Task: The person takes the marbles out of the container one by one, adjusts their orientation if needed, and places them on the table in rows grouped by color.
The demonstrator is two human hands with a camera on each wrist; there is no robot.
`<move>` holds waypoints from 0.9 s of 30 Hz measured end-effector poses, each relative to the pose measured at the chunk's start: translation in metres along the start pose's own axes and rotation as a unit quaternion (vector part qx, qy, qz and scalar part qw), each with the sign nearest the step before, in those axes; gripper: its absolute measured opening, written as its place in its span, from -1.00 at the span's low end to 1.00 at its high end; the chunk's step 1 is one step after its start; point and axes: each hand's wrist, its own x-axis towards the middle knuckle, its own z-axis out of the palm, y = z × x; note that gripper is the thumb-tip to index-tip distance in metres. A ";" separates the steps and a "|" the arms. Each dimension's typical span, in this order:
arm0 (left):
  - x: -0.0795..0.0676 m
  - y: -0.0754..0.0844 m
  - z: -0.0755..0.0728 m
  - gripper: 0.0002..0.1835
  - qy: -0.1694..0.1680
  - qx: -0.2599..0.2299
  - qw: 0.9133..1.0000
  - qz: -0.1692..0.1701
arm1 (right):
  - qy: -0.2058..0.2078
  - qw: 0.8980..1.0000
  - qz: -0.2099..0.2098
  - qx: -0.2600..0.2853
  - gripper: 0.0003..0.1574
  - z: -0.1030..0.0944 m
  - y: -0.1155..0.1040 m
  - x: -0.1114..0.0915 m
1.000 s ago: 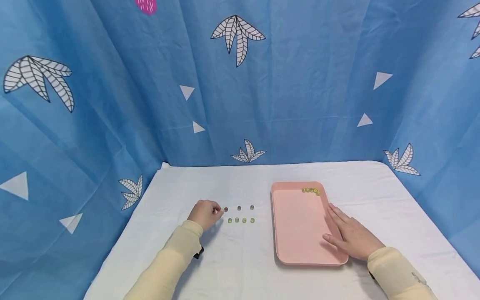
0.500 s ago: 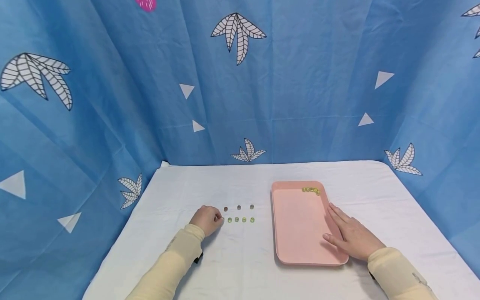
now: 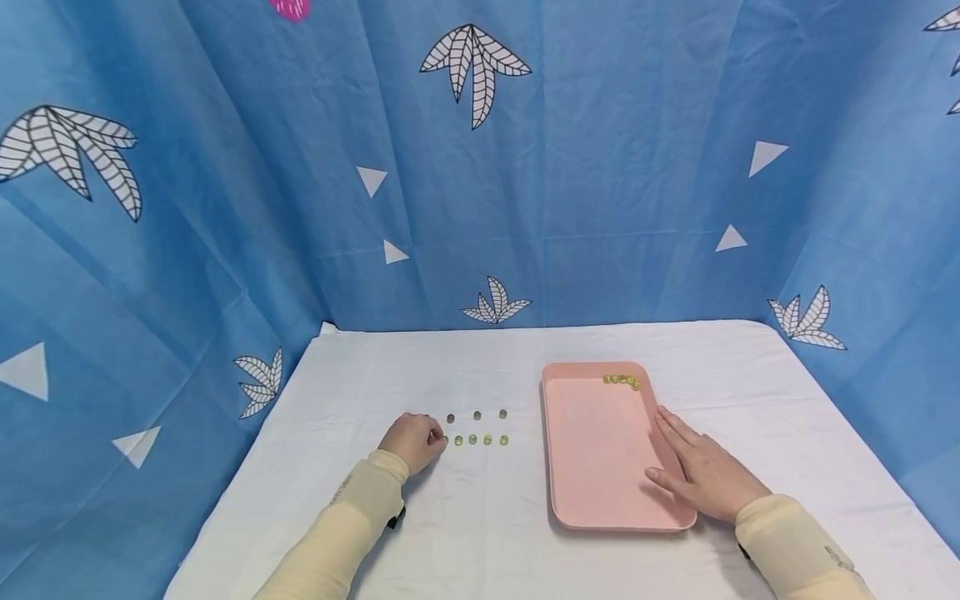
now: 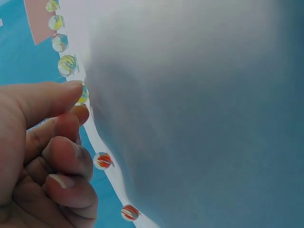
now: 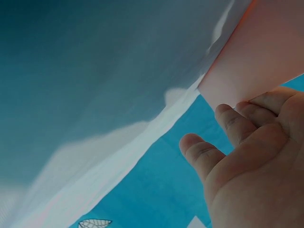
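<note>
In the head view, my left hand (image 3: 412, 442) is at the left end of a row of clear marbles with yellow-green swirls (image 3: 472, 439). Its thumb and forefinger pinch one more clear marble with a yellow swirl (image 4: 83, 95), partly hidden by the fingertips in the left wrist view. Behind that row, three darker marbles (image 3: 477, 415) stand spaced apart. The left wrist view shows orange-red swirls in one marble (image 4: 102, 161) near the curled fingers. My right hand (image 3: 708, 473) rests on the right rim of a pink tray (image 3: 551, 450), its fingers straight.
Several yellow marbles (image 3: 622, 379) lie inside the tray, along its far right corner. A white cloth (image 3: 480, 533) covers the table. Blue patterned curtains (image 3: 600, 167) rise behind the table and at both sides.
My left hand has come toward me, from beside the leftmost dark marble to the left end of the nearer row, where a marble now shows at its fingertips. My right hand stays put.
</note>
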 end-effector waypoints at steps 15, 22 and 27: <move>-0.006 0.018 -0.015 -0.72 0.044 -0.029 0.999 -0.003 | -0.005 1.000 0.001 0.001 0.06 -0.001 -0.001 0.000; -0.016 0.060 -0.021 -0.59 0.036 -0.049 0.996 0.057 | -0.019 1.000 0.007 -0.003 0.07 -0.004 0.005 0.002; -0.019 0.092 -0.012 -0.47 -0.005 -0.062 0.994 0.088 | -0.042 0.999 0.019 0.000 0.12 -0.008 0.008 0.010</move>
